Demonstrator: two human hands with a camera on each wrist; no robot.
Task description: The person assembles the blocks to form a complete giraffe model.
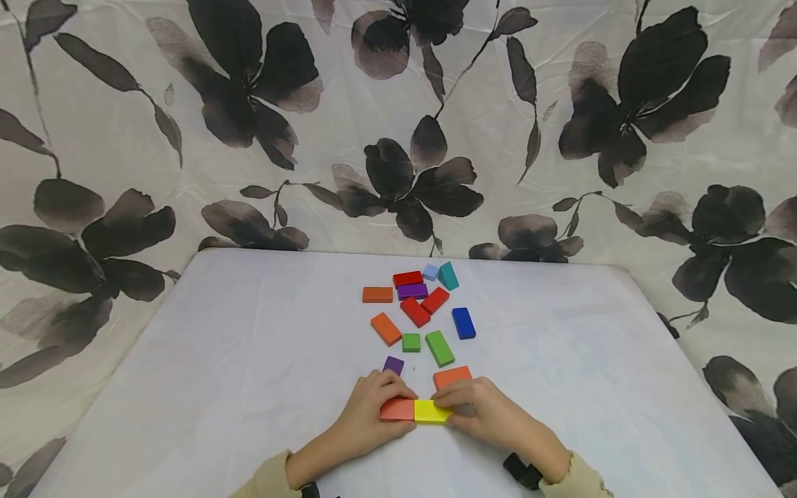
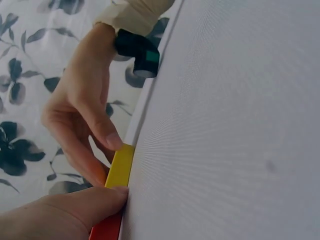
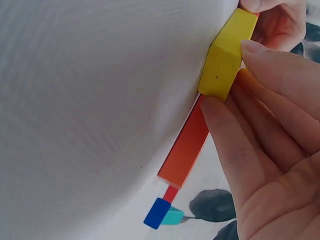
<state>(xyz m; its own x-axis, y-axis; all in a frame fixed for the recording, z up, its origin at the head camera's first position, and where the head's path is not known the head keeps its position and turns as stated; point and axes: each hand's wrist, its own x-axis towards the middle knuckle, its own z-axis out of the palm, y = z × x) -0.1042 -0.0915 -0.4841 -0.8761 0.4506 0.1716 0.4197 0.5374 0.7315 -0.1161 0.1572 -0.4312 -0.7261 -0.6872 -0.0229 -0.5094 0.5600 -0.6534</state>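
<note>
Near the front of the table my left hand [image 1: 367, 415] grips a salmon-red rectangular block [image 1: 397, 411], thumb on the near side and fingers over the far side. Right beside it, my right hand [image 1: 488, 411] pinches a yellow block [image 1: 431, 413] between thumb and fingers. The two blocks lie end to end and appear to touch. In the right wrist view the yellow block [image 3: 225, 55] shows an angled end, with fingertips against its edges. A purple block [image 1: 394, 364] is just beyond the left fingers, and an orange block [image 1: 452, 377] beyond the right ones, partly hidden.
Farther back on the white table [image 1: 249, 360] lie several loose blocks, among them a light green one [image 1: 439, 348], a small green one [image 1: 411, 342], a blue one [image 1: 463, 323] and a teal triangular one [image 1: 448, 276]. Floral cloth [image 1: 349, 138] hangs behind.
</note>
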